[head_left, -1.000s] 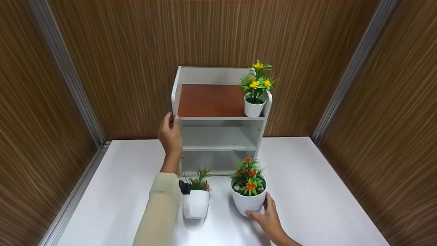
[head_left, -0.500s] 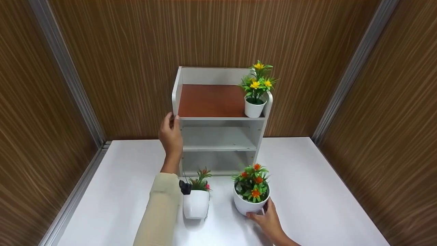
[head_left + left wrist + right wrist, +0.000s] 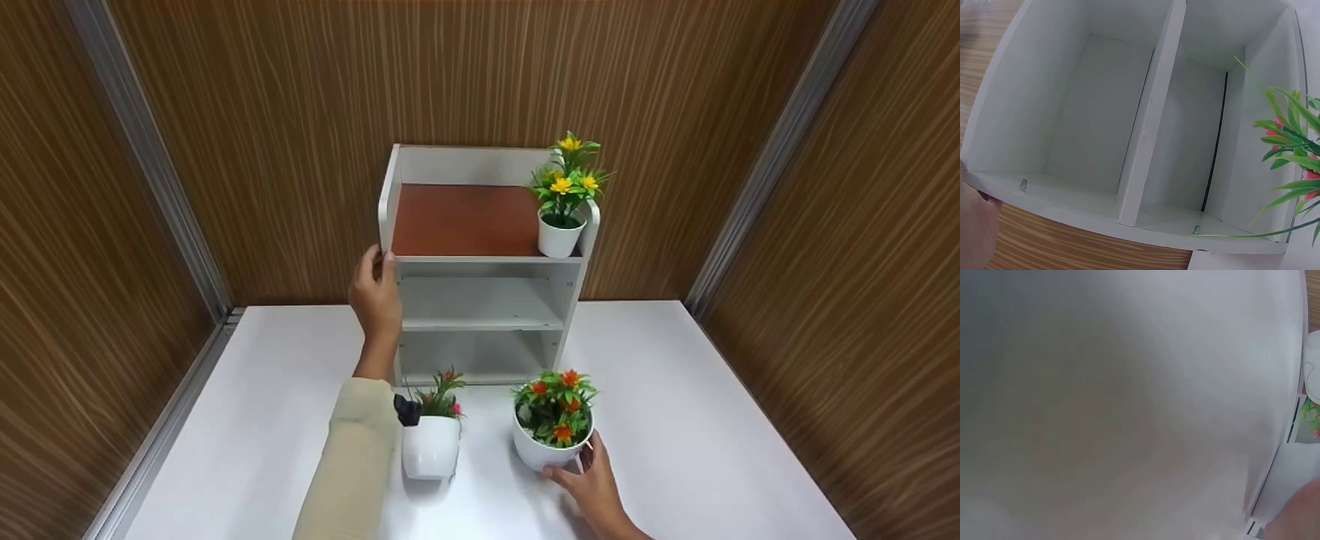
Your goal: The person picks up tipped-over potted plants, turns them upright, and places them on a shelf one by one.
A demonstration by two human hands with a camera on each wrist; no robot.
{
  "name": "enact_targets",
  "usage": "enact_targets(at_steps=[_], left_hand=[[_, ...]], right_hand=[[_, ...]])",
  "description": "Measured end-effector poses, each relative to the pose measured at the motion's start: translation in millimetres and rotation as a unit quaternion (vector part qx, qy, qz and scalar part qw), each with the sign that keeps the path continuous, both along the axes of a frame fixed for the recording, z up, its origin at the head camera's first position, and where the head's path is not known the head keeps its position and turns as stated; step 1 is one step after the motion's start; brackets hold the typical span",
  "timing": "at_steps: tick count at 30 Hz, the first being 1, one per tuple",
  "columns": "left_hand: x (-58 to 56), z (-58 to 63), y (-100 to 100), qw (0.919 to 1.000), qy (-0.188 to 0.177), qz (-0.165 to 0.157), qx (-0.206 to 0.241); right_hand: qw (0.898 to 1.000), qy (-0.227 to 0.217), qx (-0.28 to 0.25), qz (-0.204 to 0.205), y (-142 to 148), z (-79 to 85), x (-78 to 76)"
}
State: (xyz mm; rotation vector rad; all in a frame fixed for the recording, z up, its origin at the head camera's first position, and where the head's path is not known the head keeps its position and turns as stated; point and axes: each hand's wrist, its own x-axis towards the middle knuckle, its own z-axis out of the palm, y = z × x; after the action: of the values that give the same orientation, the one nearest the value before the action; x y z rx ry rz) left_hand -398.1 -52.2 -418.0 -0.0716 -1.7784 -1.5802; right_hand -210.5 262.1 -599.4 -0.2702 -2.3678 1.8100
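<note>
In the head view my left hand point(image 3: 376, 296) grips the left side panel of a small white shelf unit point(image 3: 480, 328) with a red-brown top; the left wrist view shows its compartments close up. My right hand point(image 3: 594, 487) holds a white pot with an orange-flowered plant point(image 3: 553, 450), thumb at the pot's lower front and fingers on its right side. Left of it, a white pot with a pink-flowered plant point(image 3: 431, 450) stands on the table, partly behind my left sleeve. A pale blurred surface fills most of the right wrist view.
On the shelf unit's top, at the right end, stands a yellow-flowered plant in a small white pot point(image 3: 559, 238). The white table point(image 3: 675, 420) extends to both sides. Wood-grain walls point(image 3: 300, 150) enclose the back and sides.
The orange-flowered plant has come lower and slightly right in the head view, its flowers sinking towards me, with my right hand still at its pot. My left hand stays on the shelf unit.
</note>
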Motion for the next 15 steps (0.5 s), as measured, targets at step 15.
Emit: enact_targets(at_steps=[15], left_hand=[[-0.3,0.4,-0.4,1.0000,-0.005,0.005,0.002]], right_hand=[[0.996,0.056,-0.062,-0.021,-7.1,7.7,3.9]])
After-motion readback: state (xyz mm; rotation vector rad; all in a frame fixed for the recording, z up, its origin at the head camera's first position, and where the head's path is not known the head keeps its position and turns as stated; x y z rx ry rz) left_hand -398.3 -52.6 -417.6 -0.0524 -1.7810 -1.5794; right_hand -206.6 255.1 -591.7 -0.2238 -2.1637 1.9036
